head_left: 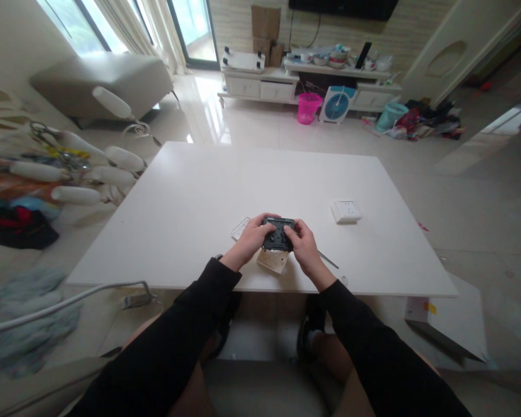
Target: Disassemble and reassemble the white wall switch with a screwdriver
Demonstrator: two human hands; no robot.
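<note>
Both my hands hold a small dark square module [278, 230] just above the white table [200, 220]. My left hand [250, 238] grips its left side, fingers curled round it. My right hand [304, 246] grips its right side, thumb pressed on its top. Under the hands lies a beige square plate [272, 261]. A clear thin plate [239, 227] peeks out left of my left hand. A thin metal tool [329, 259] lies on the table right of my right wrist. A white wall socket [346, 211] sits further right, apart from both hands.
A rack with white pegs and clutter [69, 168] stands left of the table. A grey sofa [104, 81] is at the back left. A pink basket [308, 107], a blue fan [336, 104] and a TV cabinet [286, 81] line the far wall. A cardboard piece [451, 324] lies on the floor right.
</note>
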